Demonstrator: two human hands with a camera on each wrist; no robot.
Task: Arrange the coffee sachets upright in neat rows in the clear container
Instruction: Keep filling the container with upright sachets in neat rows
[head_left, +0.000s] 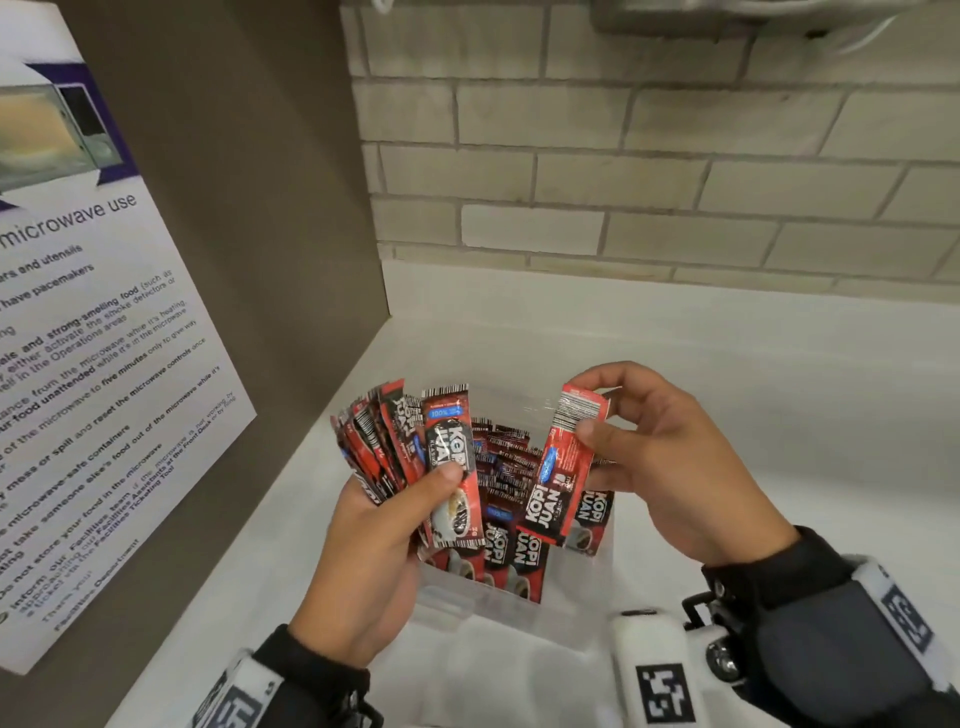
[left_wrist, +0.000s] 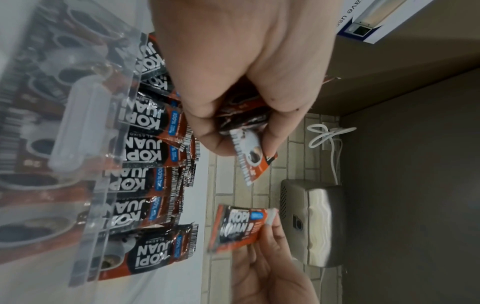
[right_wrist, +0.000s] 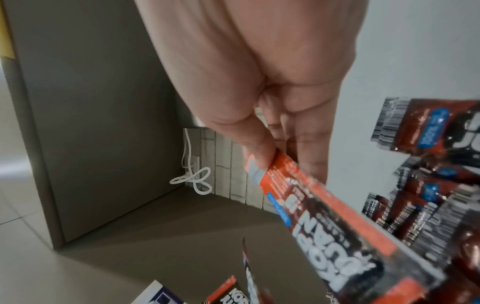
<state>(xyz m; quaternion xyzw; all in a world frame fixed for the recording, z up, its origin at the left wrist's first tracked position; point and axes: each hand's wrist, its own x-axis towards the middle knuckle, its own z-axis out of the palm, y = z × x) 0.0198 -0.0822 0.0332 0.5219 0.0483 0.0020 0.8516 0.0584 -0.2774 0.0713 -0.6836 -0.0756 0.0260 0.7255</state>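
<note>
The left hand (head_left: 374, 540) gripped a fanned bundle of sachets (head_left: 395, 441), thumb pressed across the front one. The right hand (head_left: 665, 467) pinched a single sachet (head_left: 566, 467) by its upper end between thumb and fingers (head_left: 597, 382), its lower end hanging over the clear container (head_left: 519, 608). The container stood on the white counter (head_left: 779, 389) and already held rows of upright sachets (head_left: 511, 556) along its near wall.

Risks, as judged from this position:
- The fan was held by thumb pressure alone. Any slackening would probably let the outer sachets slide out onto the counter or into the container at random.
- The single sachet hung tilted. Lowered at that angle, it could lie across the standing rows or knock them over.
- The foil packets are limp and may buckle when pushed between neighbours.

Surroundings: a microwave-use notice (head_left: 78, 338) was fixed to the brown panel (head_left: 260, 208) on the left, close beside the left hand. A tiled wall (head_left: 649, 156) stood behind. A metal dispenser (left_wrist: 314, 222) and a looped white cable (left_wrist: 327, 133) were mounted on the wall above. The bundle itself hid the container's left portion from the head view.
</note>
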